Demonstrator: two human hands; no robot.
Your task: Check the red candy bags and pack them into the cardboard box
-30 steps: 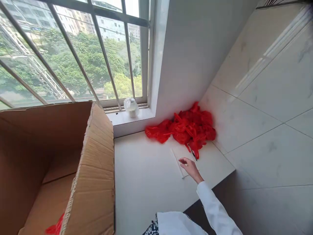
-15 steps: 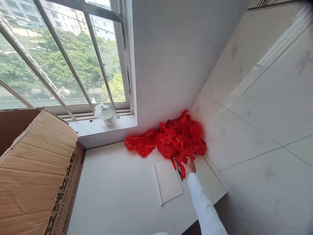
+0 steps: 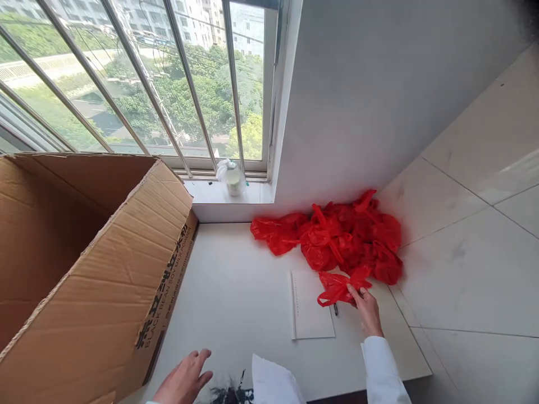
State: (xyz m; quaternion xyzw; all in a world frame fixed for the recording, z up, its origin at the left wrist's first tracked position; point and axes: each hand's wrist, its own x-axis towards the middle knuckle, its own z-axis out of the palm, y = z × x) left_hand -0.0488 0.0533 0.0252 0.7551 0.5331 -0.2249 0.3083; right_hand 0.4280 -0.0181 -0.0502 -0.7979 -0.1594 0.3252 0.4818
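Partly over notebook (image 3: pixel 311 317), red bag (image 3: pixel 337 287) pinched in right hand (image 3: pixel 367 310).

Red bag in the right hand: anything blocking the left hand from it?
Nothing upright visible between the left hand and the red bag in the right hand; just the notebook, lying flat on the table.

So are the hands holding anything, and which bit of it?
Yes, the right hand grips a crumpled red bag by its near right part; whether that's a handle can't be told. The left hand holds nothing.
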